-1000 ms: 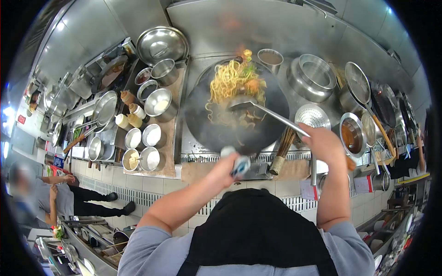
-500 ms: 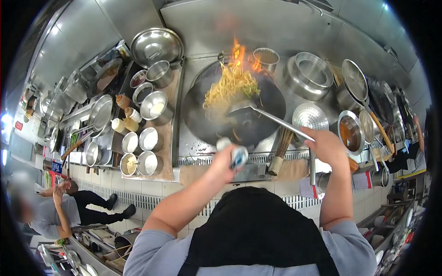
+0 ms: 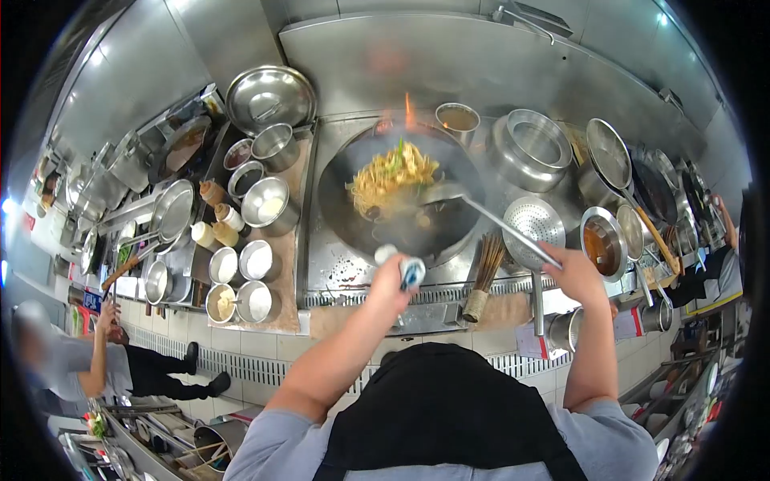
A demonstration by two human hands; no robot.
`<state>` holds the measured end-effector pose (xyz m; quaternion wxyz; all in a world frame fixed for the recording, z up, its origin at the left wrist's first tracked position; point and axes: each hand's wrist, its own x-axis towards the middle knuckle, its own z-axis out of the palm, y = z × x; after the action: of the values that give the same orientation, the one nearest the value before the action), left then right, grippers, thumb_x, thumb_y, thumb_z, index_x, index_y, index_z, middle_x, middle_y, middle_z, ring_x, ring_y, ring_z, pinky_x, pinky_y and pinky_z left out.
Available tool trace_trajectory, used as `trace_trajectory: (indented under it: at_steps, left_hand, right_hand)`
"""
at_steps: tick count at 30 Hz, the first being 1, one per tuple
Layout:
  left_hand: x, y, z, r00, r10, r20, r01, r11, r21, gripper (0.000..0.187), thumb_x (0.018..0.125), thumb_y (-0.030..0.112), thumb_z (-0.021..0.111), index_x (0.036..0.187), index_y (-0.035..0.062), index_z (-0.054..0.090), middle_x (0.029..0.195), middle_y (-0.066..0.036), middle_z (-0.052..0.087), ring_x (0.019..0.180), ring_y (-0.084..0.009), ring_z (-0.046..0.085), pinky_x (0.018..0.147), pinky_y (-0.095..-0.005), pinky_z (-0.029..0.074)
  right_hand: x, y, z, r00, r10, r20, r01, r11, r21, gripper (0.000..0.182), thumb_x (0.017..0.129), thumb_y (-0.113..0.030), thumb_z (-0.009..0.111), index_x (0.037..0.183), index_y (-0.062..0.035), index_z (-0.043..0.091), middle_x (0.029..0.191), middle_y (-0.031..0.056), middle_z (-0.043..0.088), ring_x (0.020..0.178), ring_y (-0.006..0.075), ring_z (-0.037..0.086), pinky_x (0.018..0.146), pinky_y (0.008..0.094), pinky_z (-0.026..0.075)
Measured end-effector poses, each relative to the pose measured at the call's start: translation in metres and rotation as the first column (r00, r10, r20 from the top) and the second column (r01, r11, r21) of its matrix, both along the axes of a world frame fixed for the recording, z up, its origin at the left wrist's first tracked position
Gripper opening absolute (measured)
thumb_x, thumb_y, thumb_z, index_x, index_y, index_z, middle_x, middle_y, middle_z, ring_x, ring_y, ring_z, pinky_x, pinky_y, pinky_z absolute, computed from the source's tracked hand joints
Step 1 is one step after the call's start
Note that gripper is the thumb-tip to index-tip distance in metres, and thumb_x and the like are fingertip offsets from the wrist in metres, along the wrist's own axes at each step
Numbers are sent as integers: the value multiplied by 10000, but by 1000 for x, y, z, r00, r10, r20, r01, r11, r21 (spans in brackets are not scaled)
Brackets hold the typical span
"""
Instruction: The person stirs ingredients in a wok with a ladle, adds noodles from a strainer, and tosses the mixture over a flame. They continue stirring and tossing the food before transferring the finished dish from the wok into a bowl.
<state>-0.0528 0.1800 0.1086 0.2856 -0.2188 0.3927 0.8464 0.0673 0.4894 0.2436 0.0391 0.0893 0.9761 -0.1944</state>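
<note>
A large dark wok [image 3: 341, 200] sits over the burner, holding a heap of noodles [image 3: 389, 178] with green pieces, partly veiled by steam. My left hand [image 3: 388, 287] is closed around the wok's handle at the near rim; something white and blue [image 3: 412, 273], perhaps a cloth wrap, shows at the grip. In my right hand [image 3: 576, 275] is the long shaft of a wok ladle [image 3: 513, 228]. The ladle's head reaches into the wok at the right side of the noodles. A small flame [image 3: 409, 111] rises behind the far rim.
Left of the wok stand metal seasoning pots [image 3: 257, 301] and squeeze bottles [image 3: 227, 215]. To the right are a perforated skimmer [image 3: 533, 228], a bamboo brush [image 3: 485, 276], a big pot [image 3: 529, 152] and a bowl of brown liquid [image 3: 603, 244]. Another person [image 3: 104, 361] stands at far left.
The flames behind the wok have shrunk. The noodles, tossed high before, now lie lower in the wok, and the wok has shifted slightly left. The ladle's head has moved slightly right.
</note>
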Motion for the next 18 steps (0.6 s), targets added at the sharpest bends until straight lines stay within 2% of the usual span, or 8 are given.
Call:
trace_trajectory:
  at_steps: [3,6,8,9,11,12,14,18]
  left_hand:
    - [-36,9,-11,997,-59,44,61,997,-51,87,817,174,523,732,156,521,591,9,514,496,-131,497,378,-282,297]
    - [-49,10,-26,995,-98,26,99,994,-55,99,827,195,542,735,165,525,594,12,528,484,-133,489,370,-272,283]
    - [-53,6,-32,989,-139,57,141,990,-24,221,857,344,601,749,167,525,595,2,538,472,-148,499,362,-266,286]
    - [-48,2,-30,988,-146,47,146,989,7,263,855,395,605,752,167,524,604,-1,545,471,-154,506,359,-264,292]
    - [-32,-8,-18,984,-163,66,159,985,67,359,851,501,594,783,154,532,634,-13,568,471,-167,524,352,-258,312]
    - [-23,-16,-16,986,-154,67,149,986,75,359,851,501,594,783,154,532,634,-13,568,471,-167,524,352,-258,312]
    - [-2,-29,-19,977,-211,5,207,960,188,357,854,487,592,816,135,544,649,-22,576,478,-172,526,353,-263,315]
    - [26,-46,-35,980,-195,42,181,958,223,301,852,412,618,874,118,556,660,-29,570,498,-167,529,368,-265,327]
  right_hand:
    - [-43,21,-58,980,-63,-191,64,998,-1,449,864,-224,572,1309,-217,510,1123,178,616,1013,343,597,879,407,464]
    - [-98,-49,-100,956,-289,45,293,949,-119,533,910,-283,480,1409,-150,345,1053,247,618,984,409,592,877,460,457]
    - [-124,-88,-145,974,-227,22,227,974,25,547,901,-265,512,1391,-77,357,976,261,632,821,381,641,724,453,513]
    - [-125,-95,-126,974,-225,15,224,974,30,547,901,-265,512,1391,-77,358,976,261,632,821,381,641,724,453,513]
    - [-121,-107,-74,973,4,232,104,885,-453,539,892,-199,519,1376,-24,357,894,256,631,620,312,640,530,413,515]
    - [-132,-93,-88,988,2,156,79,855,-512,504,878,-132,507,1340,20,374,833,231,623,493,261,599,406,368,471]
    - [-146,-86,-77,987,-126,100,155,903,-400,478,875,-127,495,1316,27,393,807,228,615,495,289,601,422,374,484]
    - [-201,-83,-93,991,-137,-14,121,918,-376,474,874,-133,505,1304,37,405,824,235,618,484,306,596,420,376,485]
